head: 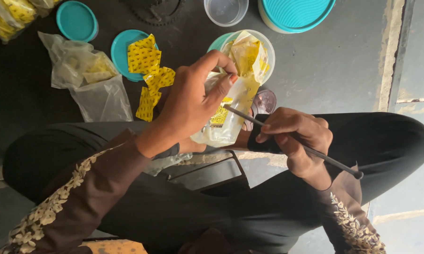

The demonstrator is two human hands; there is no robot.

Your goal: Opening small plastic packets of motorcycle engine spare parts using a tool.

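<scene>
Both hands were closed: a clear plastic packet was pinched upright in the left hand just below the round tub, steadied so the thin rod gripped in the right hand met it.

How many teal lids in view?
3 clear: a small lid top left, a lid under yellow wrappers, a large lid on the top-right tub. A teal edge by the clear cup may be a fourth.
</scene>
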